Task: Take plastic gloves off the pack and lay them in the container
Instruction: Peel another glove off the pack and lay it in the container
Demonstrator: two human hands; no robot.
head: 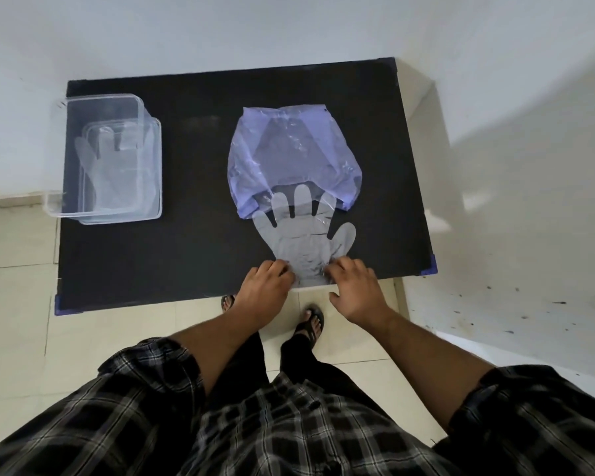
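Observation:
A stack of clear plastic gloves (301, 235) lies flat on the black table (193, 255), fingers pointing away from me and tucked into the open mouth of a purple plastic pack (289, 149). My left hand (267, 286) pinches the cuff's left corner at the table's near edge. The cuff's right corner is pinched by my right hand (352, 286). A clear rectangular container (66, 207) stands at the table's left end, with a glove (114, 173) lying flat inside it.
The table stands in a corner against white walls (289, 29). Its near edge is right by my hands, with tiled floor (14, 286) and my sandalled feet (311, 321) below. Bare black tabletop lies between container and pack.

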